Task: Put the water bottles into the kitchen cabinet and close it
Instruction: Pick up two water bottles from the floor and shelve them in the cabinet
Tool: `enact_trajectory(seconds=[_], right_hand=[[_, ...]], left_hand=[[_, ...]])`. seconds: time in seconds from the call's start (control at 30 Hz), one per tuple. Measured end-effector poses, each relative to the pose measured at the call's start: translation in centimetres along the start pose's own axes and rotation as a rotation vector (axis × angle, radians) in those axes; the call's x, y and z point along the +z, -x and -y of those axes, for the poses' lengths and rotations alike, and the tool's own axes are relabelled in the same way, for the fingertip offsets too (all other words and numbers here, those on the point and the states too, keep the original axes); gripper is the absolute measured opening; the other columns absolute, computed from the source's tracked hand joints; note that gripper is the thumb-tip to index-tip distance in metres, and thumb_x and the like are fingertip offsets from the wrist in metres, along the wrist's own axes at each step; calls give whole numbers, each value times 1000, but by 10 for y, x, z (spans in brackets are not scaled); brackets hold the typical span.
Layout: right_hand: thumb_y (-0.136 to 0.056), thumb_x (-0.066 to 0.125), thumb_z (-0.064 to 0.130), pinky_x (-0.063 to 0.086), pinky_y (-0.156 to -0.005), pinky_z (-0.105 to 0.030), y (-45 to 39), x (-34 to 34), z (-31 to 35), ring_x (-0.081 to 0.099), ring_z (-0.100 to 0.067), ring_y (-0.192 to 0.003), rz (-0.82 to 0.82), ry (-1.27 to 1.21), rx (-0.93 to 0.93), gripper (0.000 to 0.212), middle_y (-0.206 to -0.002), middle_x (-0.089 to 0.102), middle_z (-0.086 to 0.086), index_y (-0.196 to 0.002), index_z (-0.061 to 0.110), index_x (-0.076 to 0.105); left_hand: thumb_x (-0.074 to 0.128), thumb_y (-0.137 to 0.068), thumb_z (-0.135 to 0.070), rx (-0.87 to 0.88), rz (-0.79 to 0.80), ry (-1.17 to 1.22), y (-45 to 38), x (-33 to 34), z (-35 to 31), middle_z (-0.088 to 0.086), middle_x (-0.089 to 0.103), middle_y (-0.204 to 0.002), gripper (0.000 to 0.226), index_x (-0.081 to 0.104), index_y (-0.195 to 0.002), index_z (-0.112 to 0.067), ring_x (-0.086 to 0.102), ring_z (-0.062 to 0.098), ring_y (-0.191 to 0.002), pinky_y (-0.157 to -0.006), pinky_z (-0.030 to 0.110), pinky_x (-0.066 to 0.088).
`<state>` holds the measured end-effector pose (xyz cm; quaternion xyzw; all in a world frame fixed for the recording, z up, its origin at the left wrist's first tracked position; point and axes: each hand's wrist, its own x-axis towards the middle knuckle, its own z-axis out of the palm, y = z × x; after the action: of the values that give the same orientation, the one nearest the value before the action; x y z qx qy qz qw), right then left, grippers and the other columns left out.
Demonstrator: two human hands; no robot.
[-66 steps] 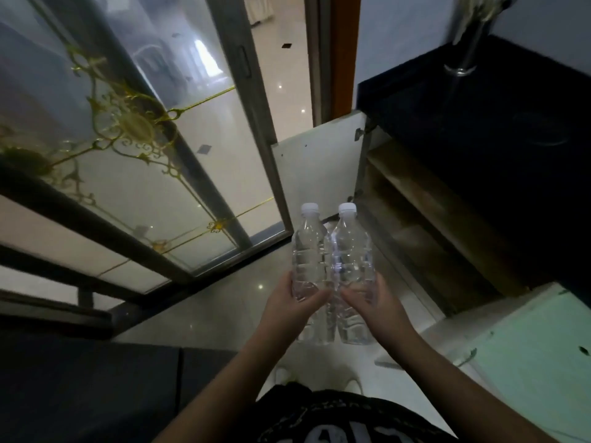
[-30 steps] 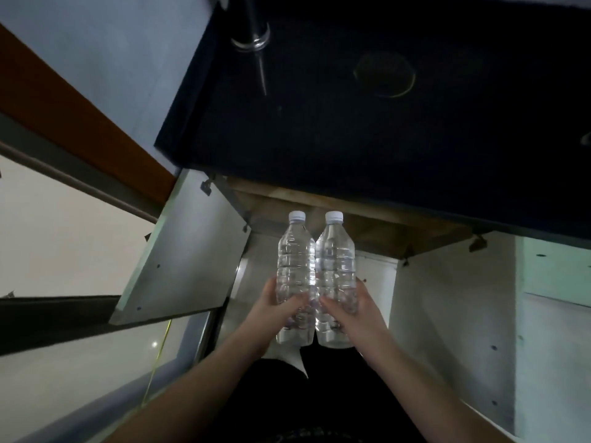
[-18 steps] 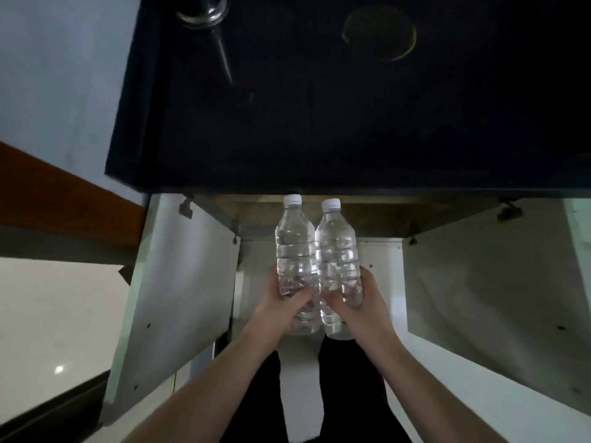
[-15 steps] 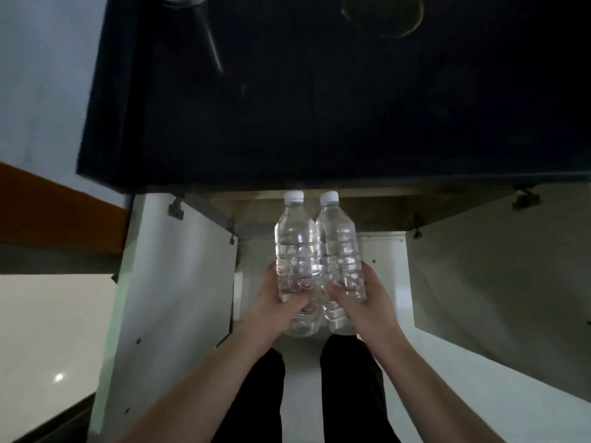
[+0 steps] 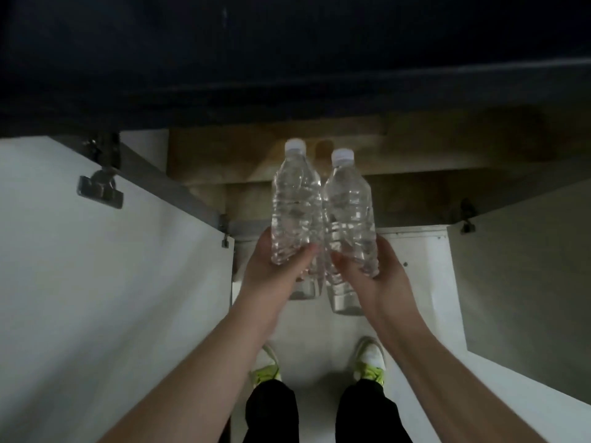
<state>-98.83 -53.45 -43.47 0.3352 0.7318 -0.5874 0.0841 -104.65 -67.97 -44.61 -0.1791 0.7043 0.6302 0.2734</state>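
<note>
Two clear water bottles with white caps stand upright side by side in front of me. My left hand (image 5: 275, 273) grips the left water bottle (image 5: 295, 199) around its lower half. My right hand (image 5: 374, 276) grips the right water bottle (image 5: 350, 206) the same way. The bottles touch each other. Behind them is the open kitchen cabinet (image 5: 243, 161) under the counter, with a brown wooden shelf showing inside. Its left door (image 5: 105, 270) and right door (image 5: 524, 270) both swing out towards me.
A dark countertop (image 5: 287, 59) overhangs the cabinet across the top of the view. A metal hinge (image 5: 100, 187) sits on the left door. Below are the white floor (image 5: 319, 346) and my two shoes between the doors.
I have turned from the glass door to face the cabinet and moved in closer. The view has tilted down, so the counter fills the top and my shoes show. Both hands still hold the bottles.
</note>
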Motion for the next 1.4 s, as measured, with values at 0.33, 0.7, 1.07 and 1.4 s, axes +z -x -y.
enact_trajectory(seconds=[0.33, 0.7, 1.07, 1.4], right_hand=[[-77, 75, 46, 52, -72, -27, -88, 39, 7, 68, -5, -85, -105, -22, -81, 37, -94, 72, 13, -107, 27, 65], [-70, 72, 57, 57, -84, -40, -141, 58, 17, 67, -16, -96, -191, 192, -160, 67, -109, 68, 9, -129, 33, 50], [-73, 70, 55, 57, -82, -43, -166, 67, 27, 65, -26, -98, -299, 386, -189, 71, -115, 64, -3, -130, 24, 41], [-71, 63, 69, 42, -103, -53, -179, 58, 35, 44, -31, -126, -197, 440, -246, 88, -138, 43, -11, -140, 20, 38]], left_hand=[[77, -81, -34, 133, -96, -131, -78, 4, -22, -24, 64, -91, 27, 57, -97, -40, 59, -9, -83, -68, 16, 43], [75, -71, -45, 145, -151, -241, -130, -8, -17, -13, 66, -106, 58, 54, -124, -34, 64, 10, -99, -89, 36, 54], [82, -73, -32, 323, -341, -322, -138, -6, -11, -17, 63, -100, 63, 49, -125, -24, 61, 0, -83, -68, 10, 46], [75, -74, -47, 379, -404, -460, -157, -8, -13, 6, 59, -120, 61, 58, -126, -20, 53, 21, -110, -89, 36, 49]])
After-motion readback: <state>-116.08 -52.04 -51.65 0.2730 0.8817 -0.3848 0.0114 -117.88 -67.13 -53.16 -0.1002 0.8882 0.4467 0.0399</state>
